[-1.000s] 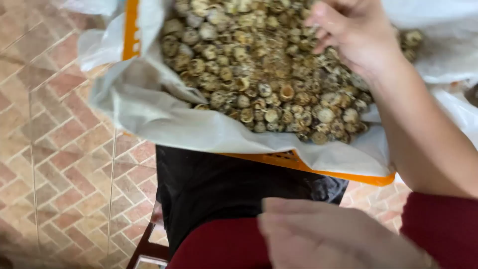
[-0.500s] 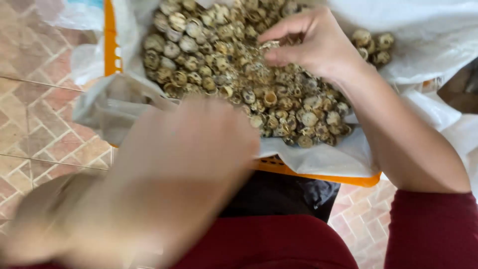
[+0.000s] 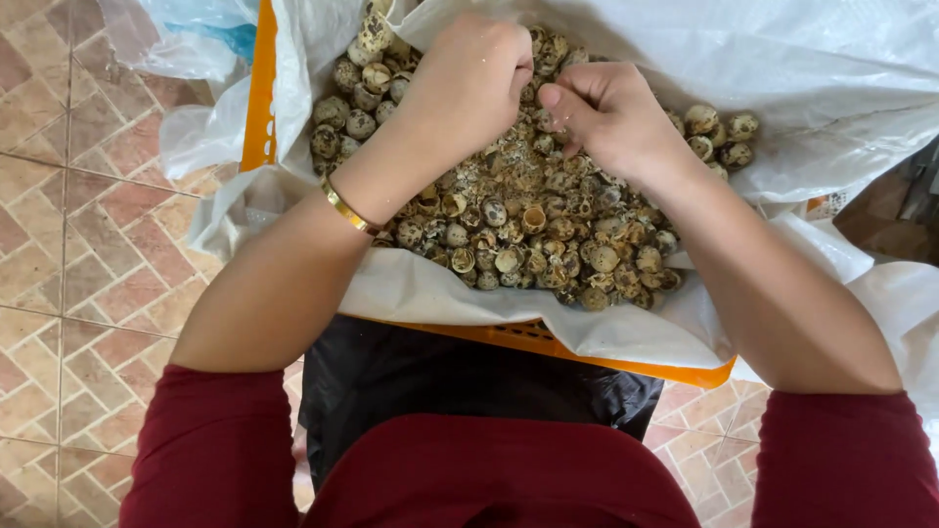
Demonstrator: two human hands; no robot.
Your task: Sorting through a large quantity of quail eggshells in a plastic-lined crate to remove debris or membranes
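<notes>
Speckled, thin and probably brittle, the quail eggshells (image 3: pixel 518 235) lay heaped directly beneath both hands, where the left hand (image 3: pixel 469 83) and right hand (image 3: pixel 606 112), fingers curled narrow, pinched one unseen piece lightly between them.

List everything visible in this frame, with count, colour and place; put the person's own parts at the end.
speckled eggs: too many to count, cream with brown spots, many cracked or empty, heaped on the white sheet.
white plastic sheet: one, white, lining the crate and spilling over its edges.
orange crate: one, orange, under the sheet, only its rims showing.
tiled floor: reddish-brown and beige tiles, left and lower right.
black cloth: one, black, below the crate's near rim.
gold bangle: one, on the left wrist.
left hand: over the heap, fingers curled.
right hand: beside the left, fingertips pinched together.
dark red sleeves: two, bottom corners.
</notes>
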